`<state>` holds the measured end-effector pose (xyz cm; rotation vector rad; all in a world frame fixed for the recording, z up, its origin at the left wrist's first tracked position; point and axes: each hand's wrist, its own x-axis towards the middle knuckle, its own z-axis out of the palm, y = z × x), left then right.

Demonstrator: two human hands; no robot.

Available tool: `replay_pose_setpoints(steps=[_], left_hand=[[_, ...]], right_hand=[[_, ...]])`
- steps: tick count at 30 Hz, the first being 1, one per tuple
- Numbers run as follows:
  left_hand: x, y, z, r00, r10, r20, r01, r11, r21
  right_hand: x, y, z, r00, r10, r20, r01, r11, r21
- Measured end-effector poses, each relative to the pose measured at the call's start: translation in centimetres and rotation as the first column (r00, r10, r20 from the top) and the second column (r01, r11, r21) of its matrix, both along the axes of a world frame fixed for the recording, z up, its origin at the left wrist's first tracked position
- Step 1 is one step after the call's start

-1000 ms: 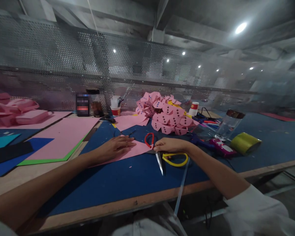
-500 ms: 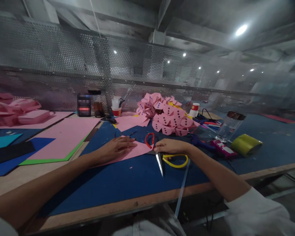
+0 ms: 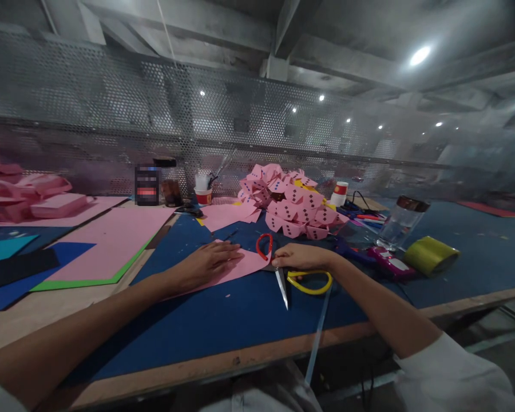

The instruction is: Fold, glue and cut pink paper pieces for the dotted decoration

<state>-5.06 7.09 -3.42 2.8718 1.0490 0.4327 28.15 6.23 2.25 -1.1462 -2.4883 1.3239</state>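
Note:
My left hand (image 3: 212,261) lies flat on a pink sheet (image 3: 251,262), fingers stretched to the right. My right hand (image 3: 298,257) is closed, thumb and fingers pinched around the middle of a pair of scissors (image 3: 282,288) at the sheet's right end. One scissor blade points down toward me over the blue mat. A yellow handle loop shows below the hand and a red loop stands to its left. The other blade is mostly hidden. Behind the hands sits a heap of pink cut pieces with dark printed dots (image 3: 298,212).
Pink, green and blue sheets (image 3: 111,237) lie at left, with folded pink pieces (image 3: 55,200) behind. Paper cups (image 3: 203,196), a clear jar (image 3: 401,220), a yellow-green roll (image 3: 431,256) and a magenta tool (image 3: 390,263) surround the blue mat (image 3: 197,332). A wooden edge (image 3: 236,360) borders the front.
The view has shifted slightly. Both hands and the scissors appear a little farther right, and my left hand still rests on the pink sheet.

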Motion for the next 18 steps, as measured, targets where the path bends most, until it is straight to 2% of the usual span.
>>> replay_pose_setpoints(steps=[6, 13, 18], left_hand=[[0.23, -0.22, 0.11, 1.000, 0.015, -0.008, -0.015, 1.000, -0.001], [0.20, -0.09, -0.11, 1.000, 0.003, 0.019, -0.004, 1.000, 0.013], [0.49, -0.64, 0.59, 1.000, 0.019, 0.011, -0.019, 1.000, -0.002]], right_hand=[[0.14, -0.07, -0.32, 0.999, -0.036, -0.040, 0.033, 0.995, -0.091], [0.15, 0.02, -0.18, 1.000, -0.013, -0.017, 0.012, 0.998, -0.065], [0.08, -0.16, 0.03, 1.000, -0.010, -0.002, 0.010, 0.999, -0.039]])
